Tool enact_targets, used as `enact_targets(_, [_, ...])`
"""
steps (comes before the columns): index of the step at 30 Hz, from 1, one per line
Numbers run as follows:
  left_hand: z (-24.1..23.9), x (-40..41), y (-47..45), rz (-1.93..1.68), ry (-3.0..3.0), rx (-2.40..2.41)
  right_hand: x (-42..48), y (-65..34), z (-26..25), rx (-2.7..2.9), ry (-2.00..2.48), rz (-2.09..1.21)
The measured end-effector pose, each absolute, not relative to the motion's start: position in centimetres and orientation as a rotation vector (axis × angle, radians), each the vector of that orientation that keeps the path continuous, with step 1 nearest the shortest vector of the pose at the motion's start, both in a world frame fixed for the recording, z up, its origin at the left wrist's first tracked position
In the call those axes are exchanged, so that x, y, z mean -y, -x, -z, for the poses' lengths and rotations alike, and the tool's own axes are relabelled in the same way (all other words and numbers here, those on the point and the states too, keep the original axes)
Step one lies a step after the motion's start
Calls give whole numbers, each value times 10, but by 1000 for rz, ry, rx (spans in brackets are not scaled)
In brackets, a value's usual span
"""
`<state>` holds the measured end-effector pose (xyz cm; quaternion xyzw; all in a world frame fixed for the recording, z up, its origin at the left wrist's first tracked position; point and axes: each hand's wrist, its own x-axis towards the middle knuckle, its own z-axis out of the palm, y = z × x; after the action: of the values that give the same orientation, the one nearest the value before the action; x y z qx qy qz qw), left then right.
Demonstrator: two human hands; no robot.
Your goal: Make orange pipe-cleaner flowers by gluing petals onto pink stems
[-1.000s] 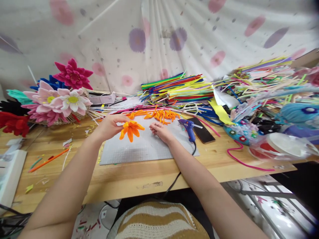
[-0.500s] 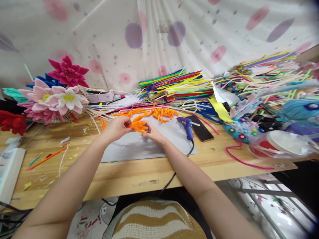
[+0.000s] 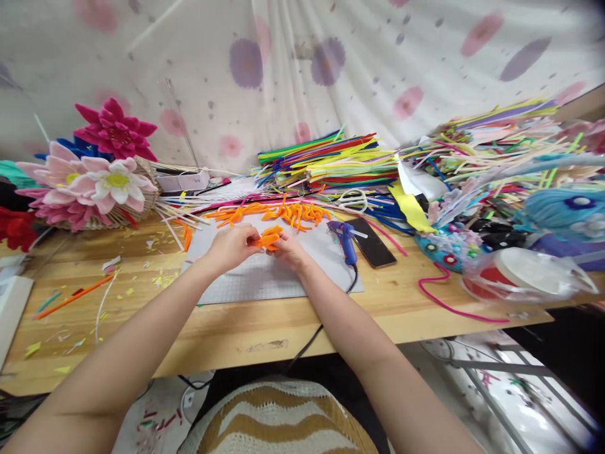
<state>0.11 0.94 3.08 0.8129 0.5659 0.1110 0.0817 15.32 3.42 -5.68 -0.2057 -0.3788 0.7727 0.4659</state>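
Observation:
Between my two hands is an orange pipe-cleaner flower (image 3: 269, 239) with bunched petals. My left hand (image 3: 235, 244) pinches its left side with thumb and forefinger. On the other side, the fingers of my right hand (image 3: 289, 250) close round the petals; their tips are partly hidden. Both hands are over a grey cutting mat (image 3: 255, 280). Behind them, on the mat's far part, lies a row of bent orange pipe-cleaner pieces (image 3: 297, 214). A blue hot glue gun (image 3: 347, 241) rests at the mat's right edge.
A black phone (image 3: 373, 243) lies right of the glue gun, near white-handled scissors (image 3: 353, 200). Bundles of coloured pipe cleaners (image 3: 331, 161) line the back. Finished flowers (image 3: 113, 180) stand at left, a plastic-wrapped tub (image 3: 520, 277) at right. The glue gun's cord (image 3: 309, 343) crosses the front edge.
The flower has turned in my hands, and its petals now look more gathered. My right hand has closed further round it. The whole view has shifted slightly.

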Motion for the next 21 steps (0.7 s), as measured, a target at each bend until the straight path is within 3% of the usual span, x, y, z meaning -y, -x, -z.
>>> enact_targets(5, [-34,-12,3,-440,-2164,-1681,-32,-164,52,918,380,-1973])
enact_targets(12, [-31,-6,3,-481,-1617,-1463,-33,-163,52,980,706,-1689])
enact_targets(21, [-5,5,-4,-597,-912,-1115,-34,-156,57,1047,699,-1700])
